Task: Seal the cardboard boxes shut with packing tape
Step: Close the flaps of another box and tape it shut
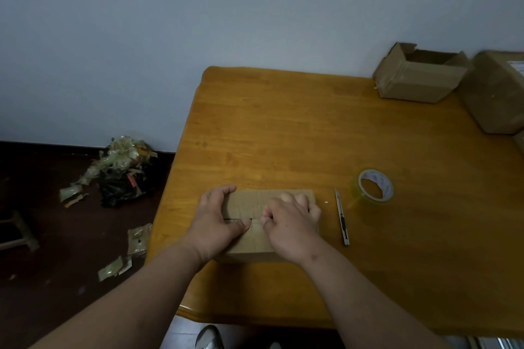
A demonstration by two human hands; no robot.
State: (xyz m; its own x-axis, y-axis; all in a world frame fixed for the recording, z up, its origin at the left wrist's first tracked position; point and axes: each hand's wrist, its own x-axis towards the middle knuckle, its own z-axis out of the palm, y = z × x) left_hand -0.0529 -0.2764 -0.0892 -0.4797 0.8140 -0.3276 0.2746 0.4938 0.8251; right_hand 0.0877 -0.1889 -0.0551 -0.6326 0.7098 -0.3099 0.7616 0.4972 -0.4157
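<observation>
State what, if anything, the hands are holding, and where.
Both hands, left and right, hold the cardboard box by its top flaps, beside the seam.

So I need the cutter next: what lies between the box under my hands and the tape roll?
In the head view, the utility knife lies on the table between the box and the tape roll, nothing else but bare wood.

On the table [283, 127] are three cardboard boxes [255, 201] [419, 76] [493, 93], one roll of tape [375, 185], one utility knife [342, 217], and two hands [218, 221] [292, 221].
</observation>
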